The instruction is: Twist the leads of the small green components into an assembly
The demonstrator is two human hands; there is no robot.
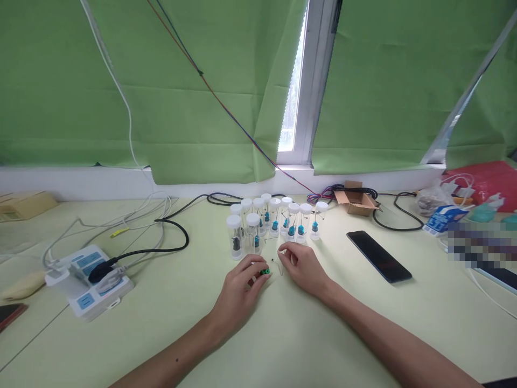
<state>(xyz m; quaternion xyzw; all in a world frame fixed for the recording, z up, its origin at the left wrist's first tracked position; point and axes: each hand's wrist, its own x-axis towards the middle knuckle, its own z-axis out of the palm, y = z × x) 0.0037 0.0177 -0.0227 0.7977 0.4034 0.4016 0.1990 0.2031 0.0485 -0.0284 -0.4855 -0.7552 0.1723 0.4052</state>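
My left hand (242, 283) is closed around a small green piece (264, 271), which shows between the thumb and fingertips. Across from it, my right hand (302, 267) pinches a thin bent wire (279, 264) near its end; the wire has a small dark tip on the left side. Just beyond both hands stand several clear tubes with white caps (253, 220), upright and close together. Blue or dark small parts and thin wires show inside them. The fingers partly cover the green piece, so its full shape is hidden.
A white power strip (86, 310) with plugs and cables lies at left. A black phone (378, 256) rests at right. Behind are an open cardboard box (356, 203), black cables (398, 226) and a blue-and-white packet (444, 220). Green blinds (202, 118) hang at the back.
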